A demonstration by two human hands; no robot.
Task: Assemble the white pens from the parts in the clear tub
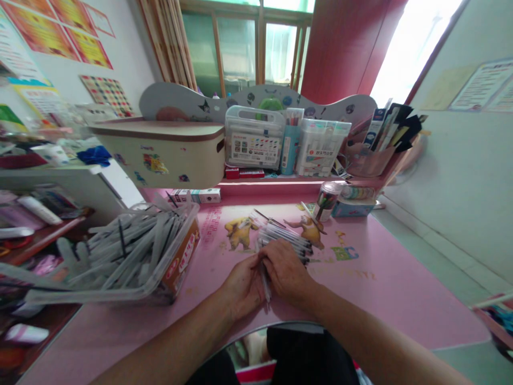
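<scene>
Both hands meet over the pink desktop, close to its front edge. A slim, whitish pen-like stick (266, 284) points down toward me between them. My left hand (244, 286) has its fingers curled round the stick from the left. From the right, my right hand (286, 270) folds over it, and its fingers hide the stick's upper end. Just beyond the hands lies a pile of similar pale sticks (282, 233) with dark ends, partly covered by my right hand. Left of my hands, a clear plastic bin (192, 227) is heaped with translucent plastic sleeves (136, 251).
A clear jar of pens (327, 200) and a blue box (352, 207) stand at the desk's back right. The shelf behind holds a cream storage box (168, 155), clear marker cases (254, 139) and a pen holder (368, 160). Cluttered shelves (36, 235) flank the left side.
</scene>
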